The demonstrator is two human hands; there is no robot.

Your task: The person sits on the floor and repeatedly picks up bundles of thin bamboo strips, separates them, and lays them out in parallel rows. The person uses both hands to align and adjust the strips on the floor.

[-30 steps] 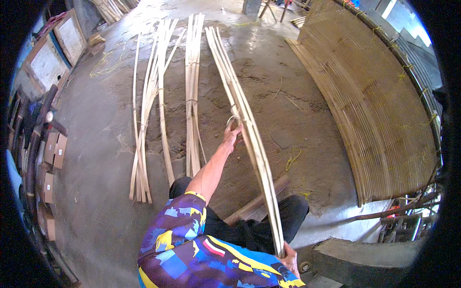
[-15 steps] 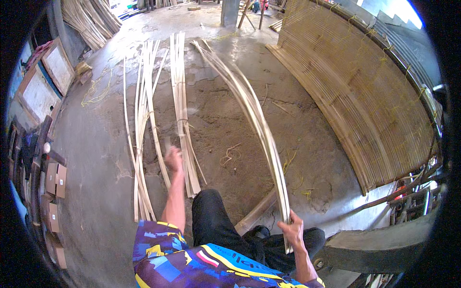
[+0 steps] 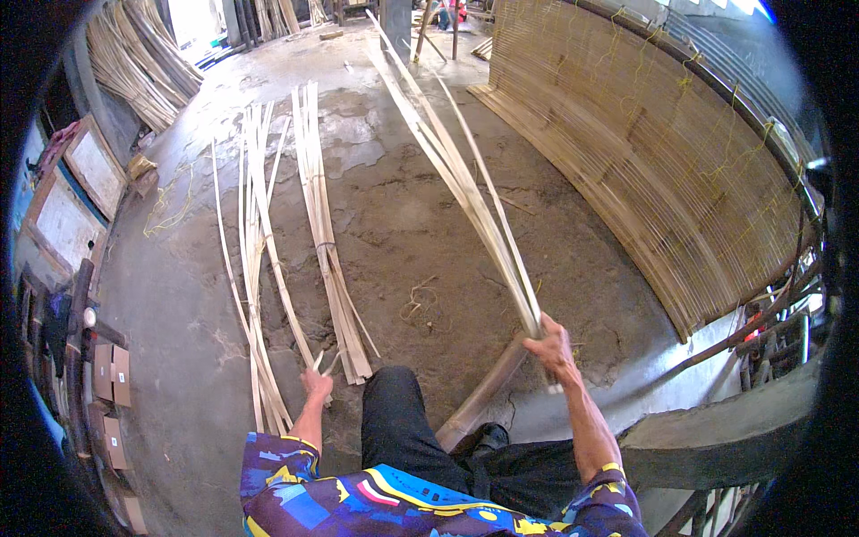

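Note:
My right hand (image 3: 553,351) is closed around the near end of a bundle of long, pale bamboo strips (image 3: 474,201). The strips slant away to the upper left, their far ends raised and fanned apart. On the left, my left hand (image 3: 315,385) is low, at the near end of a loose bamboo strip (image 3: 288,300). Its fingers look closed, with short pale pointed ends showing above them; what exactly they grip is too small to tell. Between my hands lies a second bundle of strips (image 3: 324,251), tied around its middle. More loose strips (image 3: 253,268) lie left of it.
A large slatted bamboo screen (image 3: 644,161) leans along the right side. A thick bamboo pole (image 3: 483,394) lies by my foot. Cardboard boxes (image 3: 113,376) and framed panels (image 3: 72,206) line the left wall. More strips (image 3: 139,67) stand at the far left.
My right hand has moved up and forward with its strips, whose far ends rose and spread. My left hand has come down and nearer, to the loose strip's end. The view has shifted slightly.

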